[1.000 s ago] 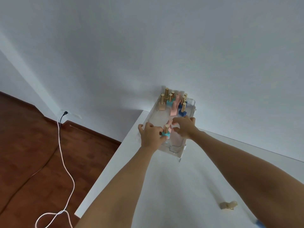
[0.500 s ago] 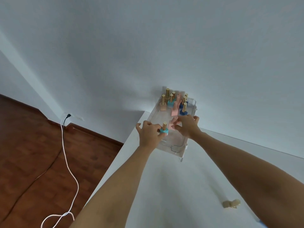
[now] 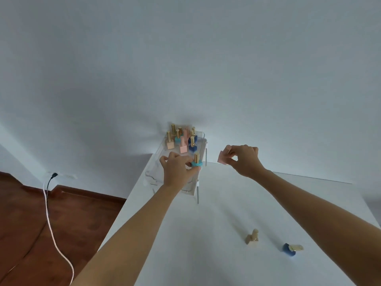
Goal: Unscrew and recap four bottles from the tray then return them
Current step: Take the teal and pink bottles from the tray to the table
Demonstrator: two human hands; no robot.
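From the head view, the left hand (image 3: 177,172) is over the near end of the clear tray (image 3: 203,134), its fingers pinching the base of a teal bottle (image 3: 195,163) with a gold cap, which stands upright at the tray's near right corner. The right hand (image 3: 244,158) is raised to the right of the tray, well clear of it, with its fingers pinching a pink bottle (image 3: 222,159) that hangs tilted over the white desk (image 3: 206,234). More bottles (image 3: 182,139) stand clustered at the tray's far end, and a beige bottle (image 3: 253,238) and a blue bottle (image 3: 290,249) lie near on the desk, to the right. The step looks like taking two bottles out for uncapping; it would go best with the teal one lifted straight up to clear the tray wall, and the pink one set upright on the desk before its cap is turned. The pink bottle's cap is hidden behind the right fingers, so whether it is on cannot be told. The tray's clear walls are hard to trace, and the far bottles overlap too much to count. The blue bottle is blurred.
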